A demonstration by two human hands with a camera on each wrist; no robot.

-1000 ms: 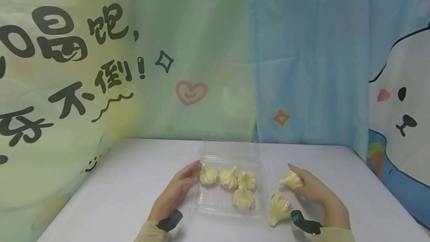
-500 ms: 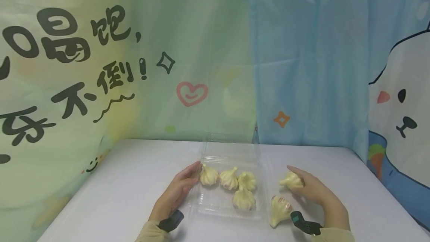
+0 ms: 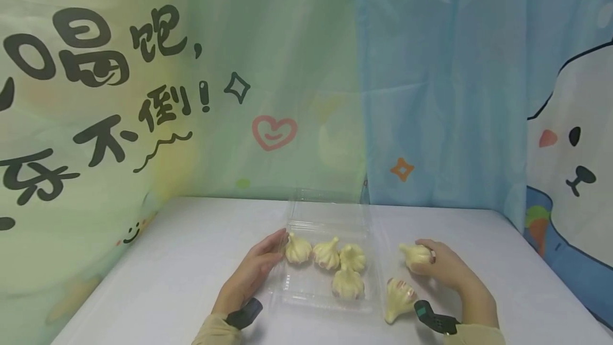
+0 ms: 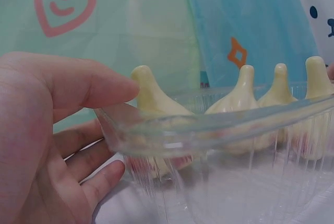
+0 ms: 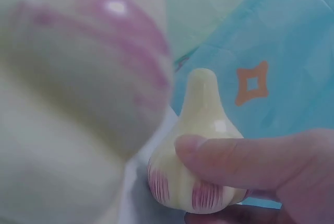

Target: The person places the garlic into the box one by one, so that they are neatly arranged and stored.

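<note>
In the head view, a clear plastic container (image 3: 306,289) with its lid raised holds several garlic bulbs (image 3: 298,249). At its left side, my left hand (image 3: 254,268) holds the rim; in the left wrist view, one digit lies over the rim (image 4: 182,135) and other fingers sit below it outside. My right hand (image 3: 445,265) grips a garlic bulb (image 3: 415,255) right of the container. Its thumb (image 5: 229,158) presses the near side in the right wrist view, with fingers partly hidden behind and beneath. Another garlic bulb (image 3: 399,300) lies on the table, nearer to me.
The hinged clear lid (image 3: 328,209) leans up behind the container. A white table (image 3: 167,265) spreads around it. Printed curtains (image 3: 431,79) hang along the table's back and left edges. The loose bulb looms large and blurred in the right wrist view.
My right hand's fingers have drawn back around the garlic bulb, which shows more of itself and has turned slightly. My left hand and the container stay put.
</note>
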